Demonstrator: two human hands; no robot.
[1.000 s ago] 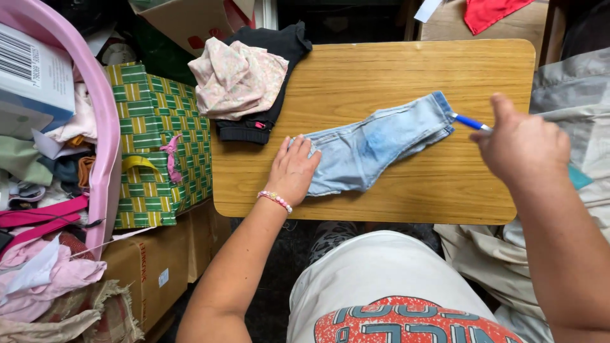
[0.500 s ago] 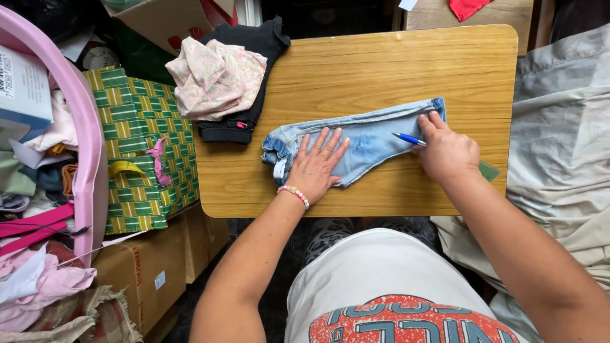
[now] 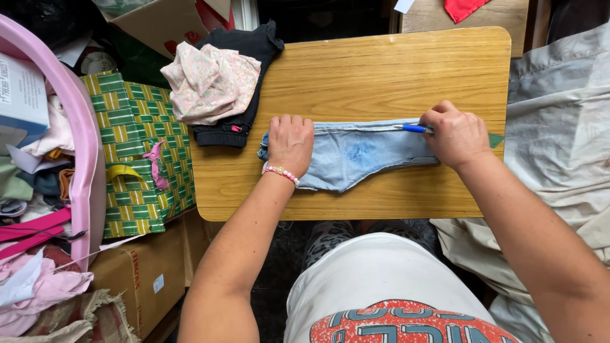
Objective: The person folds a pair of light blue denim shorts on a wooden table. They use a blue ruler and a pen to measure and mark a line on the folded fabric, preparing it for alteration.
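The jeans (image 3: 362,155) lie folded on the desk (image 3: 381,70), the left hand (image 3: 291,143) pressing one end with fingers together, the right hand (image 3: 456,136) pinching a blue pen (image 3: 414,128) at the other end.

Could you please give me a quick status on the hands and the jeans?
Left hand flat on jeans, pinning one end. Right hand on the other end, gripping a blue pen. Jeans lie folded on table. Clothes pile apart, at the corner.
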